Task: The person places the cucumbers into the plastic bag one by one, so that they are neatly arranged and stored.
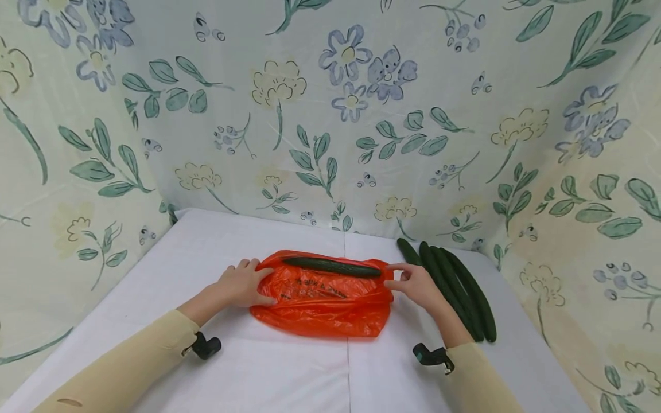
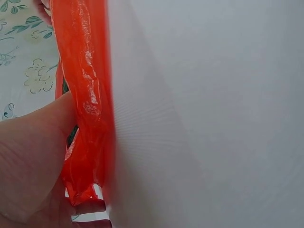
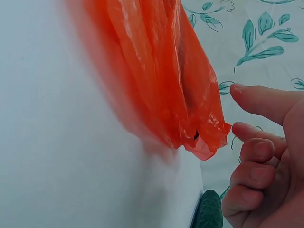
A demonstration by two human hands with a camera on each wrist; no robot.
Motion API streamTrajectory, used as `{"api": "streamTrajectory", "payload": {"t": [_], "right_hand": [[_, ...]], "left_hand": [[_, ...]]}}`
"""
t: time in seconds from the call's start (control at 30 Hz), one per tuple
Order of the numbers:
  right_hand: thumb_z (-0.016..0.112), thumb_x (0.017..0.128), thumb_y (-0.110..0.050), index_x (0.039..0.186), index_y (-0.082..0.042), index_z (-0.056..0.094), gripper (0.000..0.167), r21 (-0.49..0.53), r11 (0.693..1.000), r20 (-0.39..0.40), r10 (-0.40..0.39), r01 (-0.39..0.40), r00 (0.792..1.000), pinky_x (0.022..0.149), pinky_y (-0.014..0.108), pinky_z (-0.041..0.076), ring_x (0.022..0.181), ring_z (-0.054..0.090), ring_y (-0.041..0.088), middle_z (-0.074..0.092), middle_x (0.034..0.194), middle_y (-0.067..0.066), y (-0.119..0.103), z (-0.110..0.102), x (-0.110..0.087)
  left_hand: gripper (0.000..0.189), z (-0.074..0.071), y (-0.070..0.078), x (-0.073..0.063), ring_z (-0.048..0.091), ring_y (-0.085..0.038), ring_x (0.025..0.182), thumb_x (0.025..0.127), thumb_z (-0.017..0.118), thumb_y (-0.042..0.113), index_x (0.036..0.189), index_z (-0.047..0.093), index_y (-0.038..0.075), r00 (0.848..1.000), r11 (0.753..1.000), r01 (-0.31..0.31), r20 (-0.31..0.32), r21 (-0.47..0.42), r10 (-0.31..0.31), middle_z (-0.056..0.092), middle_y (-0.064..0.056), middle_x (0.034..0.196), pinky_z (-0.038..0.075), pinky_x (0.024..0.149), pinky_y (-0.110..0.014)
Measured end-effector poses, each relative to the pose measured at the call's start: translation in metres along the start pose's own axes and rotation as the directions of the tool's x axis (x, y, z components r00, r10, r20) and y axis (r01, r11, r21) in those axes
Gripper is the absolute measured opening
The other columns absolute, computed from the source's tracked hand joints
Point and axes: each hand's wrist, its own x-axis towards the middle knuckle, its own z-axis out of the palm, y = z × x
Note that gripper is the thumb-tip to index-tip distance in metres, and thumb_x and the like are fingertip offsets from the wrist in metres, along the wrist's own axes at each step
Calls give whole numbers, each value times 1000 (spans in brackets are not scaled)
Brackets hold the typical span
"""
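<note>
A red plastic bag (image 1: 320, 315) with dark print lies on the table, its near side folded up. One dark green cucumber (image 1: 333, 267) rests along the bag's far part. My left hand (image 1: 245, 284) holds the bag's left end, thumb at the near fold and forefinger farther back; the left wrist view hides the thumb's tip behind the plastic. Beside the bag's right end is my right hand (image 1: 415, 284), thumb and forefinger straight and apart. In the right wrist view a fingertip of this right hand (image 3: 266, 156) nearly meets the bag's corner, other fingers curled.
Several more cucumbers (image 1: 457, 287) lie side by side to the right, just beyond my right hand. A white cloth covers the table (image 1: 289, 373). Flower-patterned fabric (image 1: 320, 115) stands behind the table and along both sides.
</note>
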Motion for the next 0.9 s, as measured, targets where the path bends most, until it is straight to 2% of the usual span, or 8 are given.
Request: {"api": "streamTrajectory", "payload": {"t": [0.13, 0.3, 0.47, 0.67, 0.73, 0.8, 0.83, 0.9], "right_hand": [[79, 87, -33, 134, -16, 64, 52, 82, 996, -55, 41, -36, 998, 56, 27, 40, 75, 48, 24, 52, 80, 9, 12, -7, -4], [77, 89, -37, 137, -14, 61, 55, 154, 985, -123, 101, -82, 987, 56, 29, 36, 77, 45, 24, 46, 80, 7, 26, -15, -4], [75, 90, -41, 138, -12, 60, 58, 177, 976, -181, 163, -131, 970, 56, 31, 34, 77, 43, 22, 45, 81, 5, 38, -26, -3], [74, 90, -40, 140, -11, 58, 60, 156, 966, -233, 237, -205, 943, 59, 32, 36, 80, 44, 23, 47, 85, 7, 51, -31, -2], [73, 91, -40, 142, -9, 56, 62, 156, 960, -236, 263, -231, 935, 65, 35, 41, 87, 46, 26, 50, 95, 11, 55, -31, -2], [72, 92, -41, 144, -8, 54, 65, 160, 955, -232, 281, -248, 931, 77, 43, 49, 101, 50, 32, 55, 114, 20, 59, -32, -2], [72, 92, -42, 144, -6, 53, 66, 167, 953, -228, 286, -252, 931, 85, 47, 50, 109, 50, 35, 53, 126, 24, 60, -33, -3], [71, 93, -41, 145, -5, 52, 66, 178, 950, -219, 293, -257, 930, 101, 56, 46, 127, 46, 41, 43, 147, 28, 62, -33, -4]], "left_hand": [[89, 1, -1, 0, 43, -40, 131, 75, 74, 70, 147, 53, 22, 1000, 1000, 5, 4, 0, -5, 47, -20, 144, 44, 101, -61], [89, 3, -2, 1, 42, -42, 132, 75, 74, 70, 147, 53, 22, 1000, 1000, -2, -7, -1, 2, 47, -21, 144, 43, 100, -63], [89, 6, -4, 2, 42, -42, 132, 75, 74, 70, 146, 53, 22, 999, 1000, -13, -30, 4, 13, 47, -20, 144, 43, 100, -63], [89, 4, -4, 2, 43, -42, 131, 74, 75, 70, 146, 54, 21, 999, 1000, -9, -31, 2, 9, 47, -20, 143, 43, 100, -63], [89, 4, -4, 2, 43, -42, 131, 74, 75, 69, 146, 54, 21, 999, 1000, -10, -33, 2, 10, 47, -20, 143, 43, 99, -64], [89, 5, -5, 2, 43, -42, 131, 74, 75, 69, 145, 54, 21, 999, 1000, -10, -37, 0, 10, 48, -20, 143, 43, 99, -64], [89, 5, -5, 2, 43, -42, 131, 73, 76, 69, 145, 54, 21, 999, 1000, -12, -38, -2, 11, 48, -20, 143, 44, 99, -64], [89, 6, -5, 3, 43, -42, 131, 73, 76, 70, 145, 55, 21, 999, 1000, -14, -38, -5, 14, 48, -20, 142, 44, 99, -63]]}}
